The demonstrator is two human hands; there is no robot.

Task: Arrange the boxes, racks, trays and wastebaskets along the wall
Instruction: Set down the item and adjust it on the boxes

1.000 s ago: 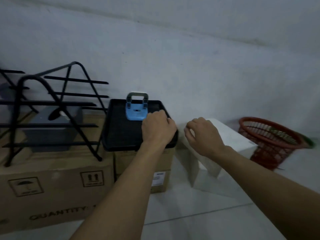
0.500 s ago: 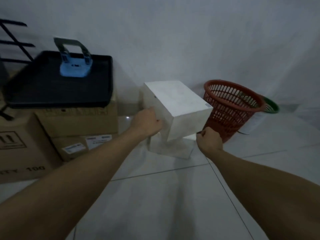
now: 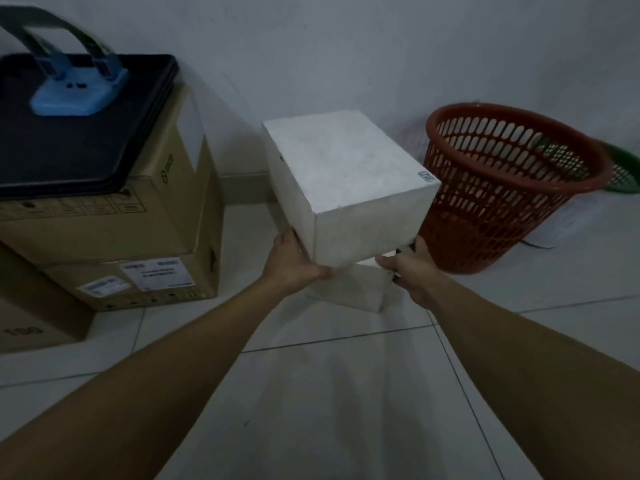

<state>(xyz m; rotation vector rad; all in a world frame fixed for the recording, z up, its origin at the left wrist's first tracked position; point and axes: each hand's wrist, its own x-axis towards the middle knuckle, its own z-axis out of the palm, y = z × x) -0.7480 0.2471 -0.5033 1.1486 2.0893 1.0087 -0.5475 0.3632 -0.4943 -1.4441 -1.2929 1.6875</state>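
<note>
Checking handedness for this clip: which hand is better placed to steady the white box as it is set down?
Neither clearly: left hand and right hand both hold the white box at its lower corners.

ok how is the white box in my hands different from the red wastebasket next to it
The white box is solid-sided, closed and rectangular; the red wastebasket is round, open-topped and slotted. The white box is tilted, held at its lower corners by the left hand and right hand; the red wastebasket stands on the floor, untouched. Both sit near the wall.
</note>
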